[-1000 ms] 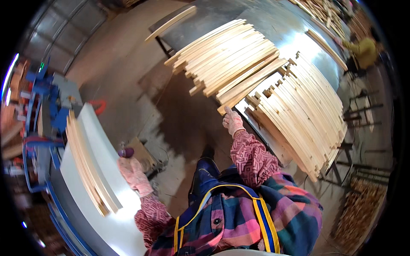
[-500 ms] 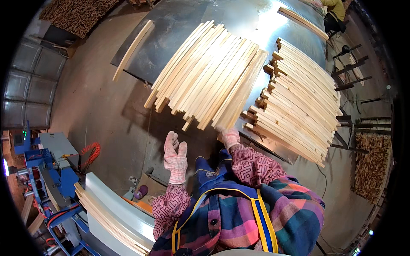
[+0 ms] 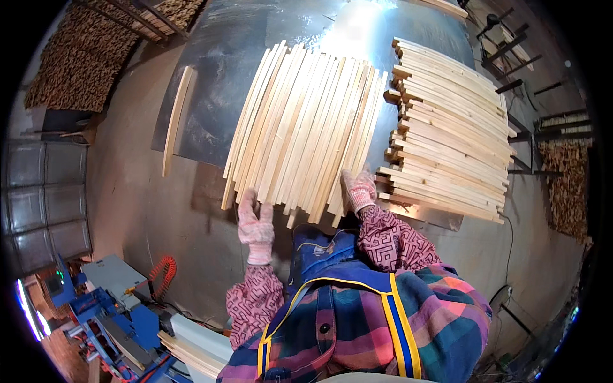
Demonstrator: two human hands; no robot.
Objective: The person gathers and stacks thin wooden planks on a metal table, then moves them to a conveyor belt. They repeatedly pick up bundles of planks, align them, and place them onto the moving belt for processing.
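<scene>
1. Pale, slender wooden strips (image 3: 294, 134) form a central row, apparently largely gathered side by side; their near ends remain uneven.
2. At the row's near left corner, the pink-gloved left hand (image 3: 257, 226) has its fingers spread.
3. At its near right corner, the pink-gloved right hand (image 3: 359, 189) meets the edge; whether it pinches a strip, I cannot tell.
4. Right of the row lies a crosswise wooden group (image 3: 450, 134), also uneven; left, one lone wooden strip (image 3: 177, 121) sits apart, ungrouped.
5. Beneath the row is a grey, shiny metal desk (image 3: 217, 96).
6. Left of the row, beyond the desk, are a brown woodpile (image 3: 83, 64) and grey panelled door (image 3: 48, 191).
</scene>
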